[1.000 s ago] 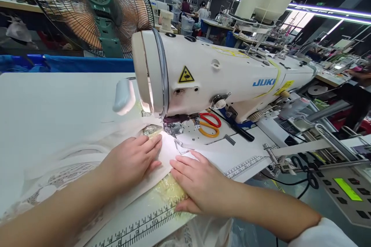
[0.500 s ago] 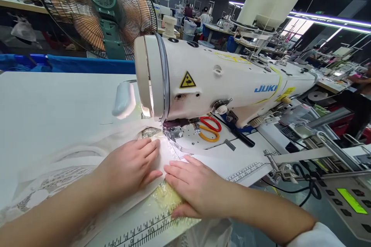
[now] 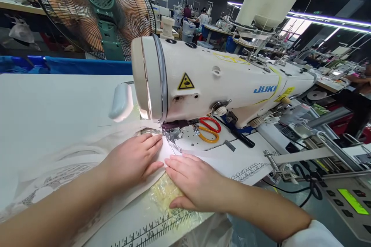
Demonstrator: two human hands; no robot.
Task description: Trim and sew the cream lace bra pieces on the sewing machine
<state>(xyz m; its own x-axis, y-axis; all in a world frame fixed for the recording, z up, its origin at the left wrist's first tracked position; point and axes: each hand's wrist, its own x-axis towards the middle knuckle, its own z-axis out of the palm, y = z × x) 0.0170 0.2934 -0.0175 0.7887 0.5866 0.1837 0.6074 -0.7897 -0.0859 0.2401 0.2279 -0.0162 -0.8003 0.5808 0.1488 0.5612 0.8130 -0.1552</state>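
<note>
My left hand point(image 3: 135, 159) lies flat, fingers stretched out, on white fabric point(image 3: 87, 158) just in front of the presser foot point(image 3: 169, 134) of a white JUKI sewing machine point(image 3: 208, 81). My right hand point(image 3: 193, 179) rests flat beside it, fingers together, pressing the same fabric and a pale yellow lace piece point(image 3: 165, 195) on the table. Both sets of fingertips point at the needle area and almost touch each other.
Red and orange scissors point(image 3: 208, 129) lie on the machine bed behind the needle. A ruler strip point(image 3: 153, 231) runs along the table's front edge. A large fan point(image 3: 95, 7) stands at the back left; a control panel point(image 3: 348, 200) at right. Other workers sit far behind.
Both hands have slid slightly forward toward the presser foot, feeding the fabric under it; the right hand has moved left, closer to the left hand.
</note>
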